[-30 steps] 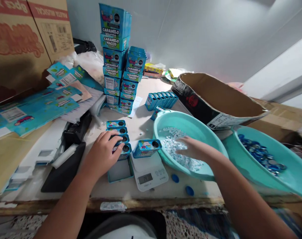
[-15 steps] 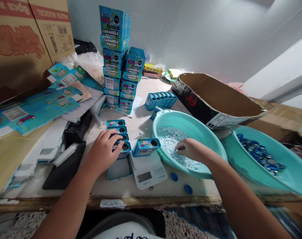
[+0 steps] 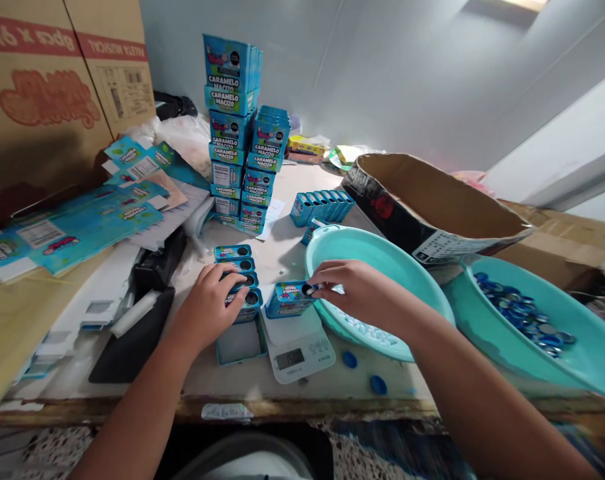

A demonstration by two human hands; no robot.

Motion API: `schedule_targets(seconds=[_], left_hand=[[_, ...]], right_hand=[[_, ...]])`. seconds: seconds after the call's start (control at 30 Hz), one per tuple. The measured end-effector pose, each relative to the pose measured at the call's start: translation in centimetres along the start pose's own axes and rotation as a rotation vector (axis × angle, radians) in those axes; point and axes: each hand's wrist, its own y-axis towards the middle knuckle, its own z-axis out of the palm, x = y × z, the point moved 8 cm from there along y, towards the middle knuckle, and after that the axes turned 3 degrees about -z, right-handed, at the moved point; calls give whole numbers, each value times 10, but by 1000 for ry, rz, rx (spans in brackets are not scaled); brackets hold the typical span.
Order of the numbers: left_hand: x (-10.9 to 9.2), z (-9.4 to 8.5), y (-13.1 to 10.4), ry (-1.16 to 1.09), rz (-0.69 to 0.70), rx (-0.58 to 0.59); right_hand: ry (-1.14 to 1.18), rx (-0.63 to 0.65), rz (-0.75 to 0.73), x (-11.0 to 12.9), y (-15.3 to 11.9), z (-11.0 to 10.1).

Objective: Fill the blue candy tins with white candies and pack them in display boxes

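Note:
My left hand (image 3: 210, 303) curls over a row of small blue candy boxes (image 3: 235, 252), its fingertips and thumb gripping the nearest ones by their tops. Another blue candy box (image 3: 287, 301), with a round hole in its top, stands on a white digital kitchen scale (image 3: 307, 363). At that hole my right hand (image 3: 340, 283) is pinched shut on a small white candy. Behind and below this hand is a turquoise basin (image 3: 407, 267) holding many small pale candies (image 3: 367, 330), partly covered by the hand and forearm.
A shallow blue-rimmed tray (image 3: 240, 343) lies left of the scale. Two blue caps (image 3: 350, 360) are near the table edge. Tall stacks of boxes (image 3: 227, 130) stand behind. At right are a cut-open carton (image 3: 397, 213) and a second basin (image 3: 572, 320) with blue and silver lids.
My right hand has moved left out of the basin to the top of the box on the scale. My left hand stays at the row of boxes. The view has tilted slightly upward.

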Motion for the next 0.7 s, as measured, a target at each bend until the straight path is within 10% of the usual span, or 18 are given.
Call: schedule_targets(seconds=[0.27, 0.47, 0.7], left_hand=[[-3, -1, 2, 1, -10, 22], [-5, -4, 1, 13, -7, 17], [-3, -2, 0, 17, -13, 41]], right_hand=[[-66, -42, 305, -60, -27, 1], [-141, 286, 596, -134, -72, 54], [-68, 335, 592, -146, -85, 72]])
